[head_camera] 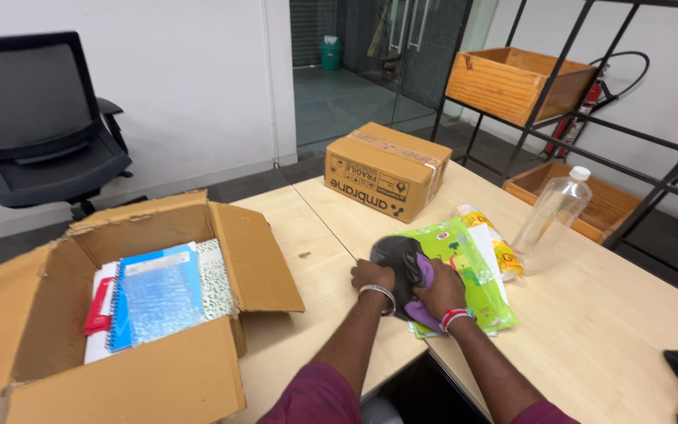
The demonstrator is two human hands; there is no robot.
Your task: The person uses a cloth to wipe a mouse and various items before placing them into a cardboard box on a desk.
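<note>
My left hand (372,276) rests on the near edge of a black rounded cloth item (394,253) lying on the wooden table (590,330). My right hand (441,289) presses down on a purple piece (424,271) beside that black item, fingers curled over it. Under both lies a green printed packet (464,255) with white sheets beneath. Whether either hand truly grips the cloth is not plain.
An open cardboard box (253,259) at the left holds a blue spiral notebook (158,290) and papers. A closed cardboard box (386,169) stands at the far side. An empty plastic bottle (551,216) and a yellow packet (496,243) lie right. Office chair (41,126), wooden crates on a rack.
</note>
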